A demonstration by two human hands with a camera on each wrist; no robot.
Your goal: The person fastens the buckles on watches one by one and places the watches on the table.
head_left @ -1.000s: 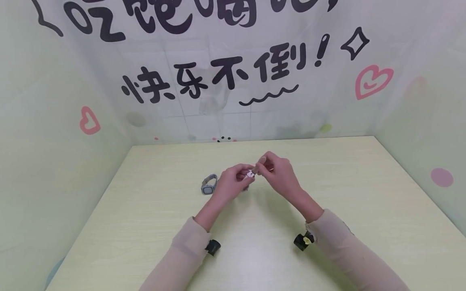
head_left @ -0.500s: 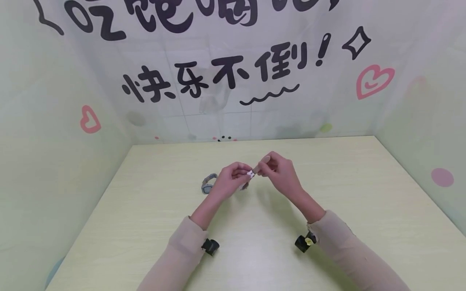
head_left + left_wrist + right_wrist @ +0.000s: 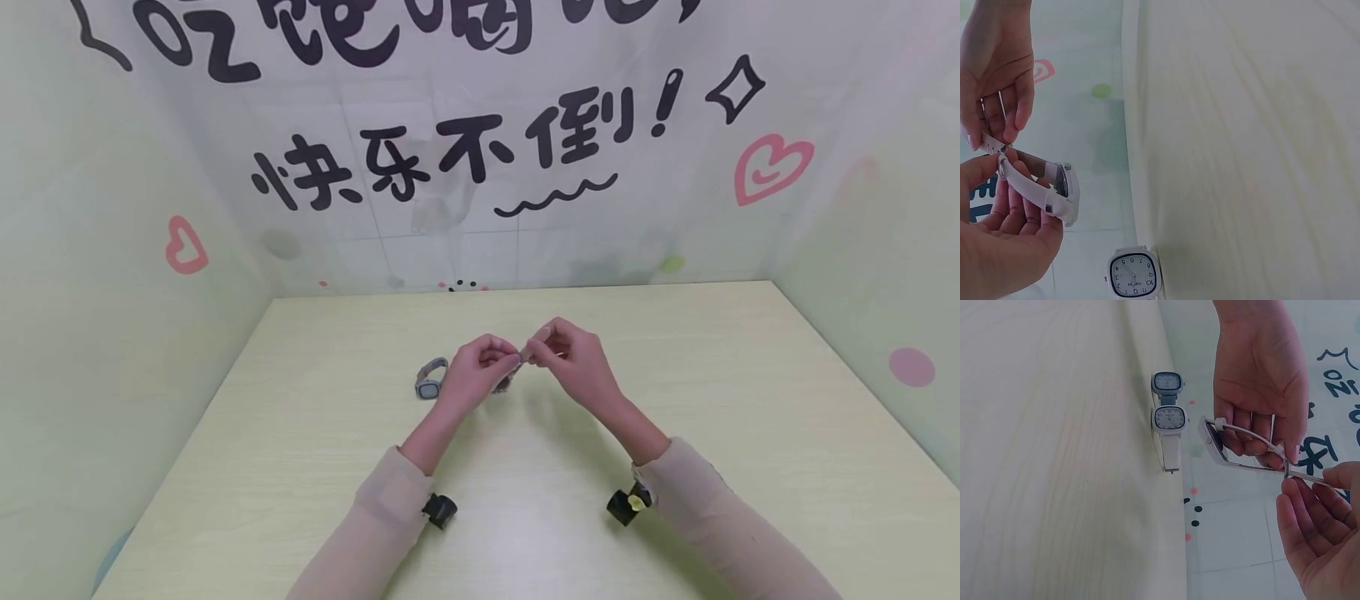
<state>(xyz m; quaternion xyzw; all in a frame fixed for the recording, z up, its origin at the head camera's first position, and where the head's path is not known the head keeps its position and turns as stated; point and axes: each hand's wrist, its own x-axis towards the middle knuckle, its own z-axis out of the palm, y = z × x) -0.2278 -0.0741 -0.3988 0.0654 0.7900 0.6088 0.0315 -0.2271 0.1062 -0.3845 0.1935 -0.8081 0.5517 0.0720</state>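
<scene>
Above the table, both hands hold a white wristwatch (image 3: 1071,194) whose strap forms a loop with its case hanging below. My left hand (image 3: 468,375) pinches the strap near the buckle (image 3: 1002,164); other fingers lie under the strap in the left wrist view. With thumb and fingers my right hand (image 3: 583,367) pinches the strap's free end, close against the left fingertips. Part of the strap runs through the buckle in the right wrist view. The head view shows only a little of the watch, as the left fingers cover the rest.
On the table (image 3: 360,467) a grey-blue wristwatch (image 3: 429,388) lies left of the left hand. Beside it is another white wristwatch (image 3: 1170,419), hidden in the head view. A printed cloth (image 3: 480,250) stands along the table's back edge.
The left fingers have closed in over the white buckle, which showed between the hands before. The right hand has dipped slightly since half a second ago. The grey-blue watch has stayed put.
</scene>
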